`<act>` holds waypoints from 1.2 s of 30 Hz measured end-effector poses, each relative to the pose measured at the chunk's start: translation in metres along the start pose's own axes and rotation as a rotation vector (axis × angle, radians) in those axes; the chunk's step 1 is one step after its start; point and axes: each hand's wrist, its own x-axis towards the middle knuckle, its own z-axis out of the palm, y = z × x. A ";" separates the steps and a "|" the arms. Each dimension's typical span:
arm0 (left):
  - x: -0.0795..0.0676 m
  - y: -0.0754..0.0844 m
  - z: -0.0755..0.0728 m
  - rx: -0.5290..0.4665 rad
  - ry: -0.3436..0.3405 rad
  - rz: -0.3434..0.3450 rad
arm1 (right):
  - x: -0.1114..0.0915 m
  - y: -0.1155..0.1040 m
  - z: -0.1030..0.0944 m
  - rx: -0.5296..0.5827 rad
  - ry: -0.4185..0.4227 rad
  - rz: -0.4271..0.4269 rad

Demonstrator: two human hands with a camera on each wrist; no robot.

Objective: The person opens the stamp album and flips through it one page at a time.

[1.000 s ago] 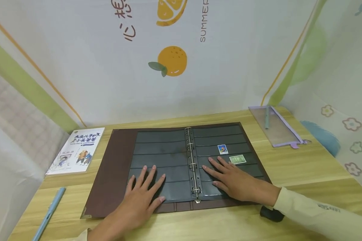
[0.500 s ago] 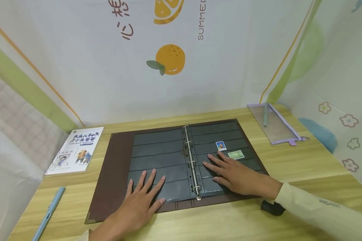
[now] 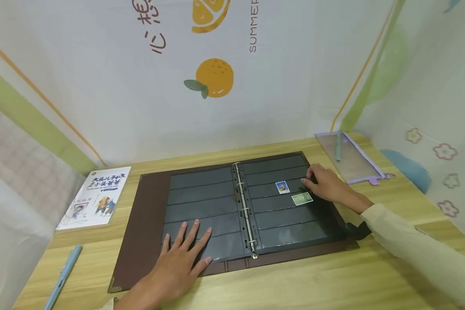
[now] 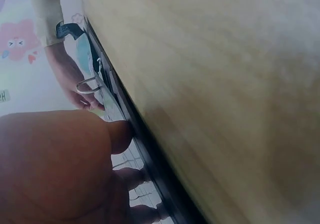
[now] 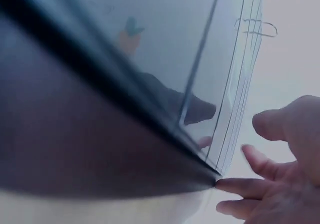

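A stamp album (image 3: pixel 142 228) with a dark red cover and ring-bound black pocket pages lies spread on the table. On its right page are a blue stamp (image 3: pixel 282 187) and a green stamp (image 3: pixel 302 198). My left hand (image 3: pixel 178 262) rests with fingers spread on the lower left page. At the right page's outer edge is my right hand (image 3: pixel 327 185), fingers bent. The right wrist view shows that hand (image 5: pixel 285 169) with thumb and index finger apart and the other fingertips right at the page corner.
A white booklet (image 3: pixel 97 198) and a light blue pen (image 3: pixel 63 275) lie on the left of the wooden table (image 3: pixel 279 284). A purple-edged mesh pouch (image 3: pixel 350 161) with a green pen-like stick (image 3: pixel 338 147) is at the back right. A printed curtain (image 3: pixel 279 94) hangs behind.
My right hand has lifted from the right page and moved up and right to its outer edge, uncovering the lower pockets. The left hand has stayed in place.
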 end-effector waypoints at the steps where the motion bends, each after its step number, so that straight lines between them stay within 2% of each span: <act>1: 0.000 0.000 0.000 0.003 0.000 0.000 | 0.001 0.001 0.000 0.023 0.003 0.010; 4: 0.000 0.000 0.000 0.012 0.001 0.001 | 0.003 0.000 0.001 0.080 0.052 0.054; 9: 0.000 0.000 0.001 0.017 -0.002 -0.002 | 0.005 -0.007 -0.004 0.182 0.182 0.150; 14: 0.000 -0.001 0.001 0.035 0.002 -0.004 | 0.014 -0.010 -0.012 0.336 0.201 0.245; 18: 0.001 -0.001 0.000 0.053 0.000 0.001 | 0.023 -0.006 -0.019 0.436 0.146 0.318; 22: 0.001 -0.002 -0.001 0.067 0.003 0.002 | 0.027 0.001 -0.023 0.517 0.081 0.343; 25: 0.001 -0.002 -0.001 0.077 0.015 0.001 | 0.025 0.006 -0.024 0.613 -0.026 0.333; 27: 0.001 -0.003 -0.001 0.083 0.025 0.003 | 0.021 0.009 -0.024 0.713 -0.111 0.325; 30: 0.002 -0.003 -0.001 0.087 0.034 0.010 | 0.010 0.013 -0.026 0.952 -0.242 0.298; 34: 0.001 -0.002 -0.002 0.085 0.037 0.016 | -0.007 0.019 -0.029 1.268 -0.357 0.305; 36: 0.001 -0.002 -0.003 0.083 0.042 0.018 | -0.016 0.023 -0.031 1.369 -0.394 0.322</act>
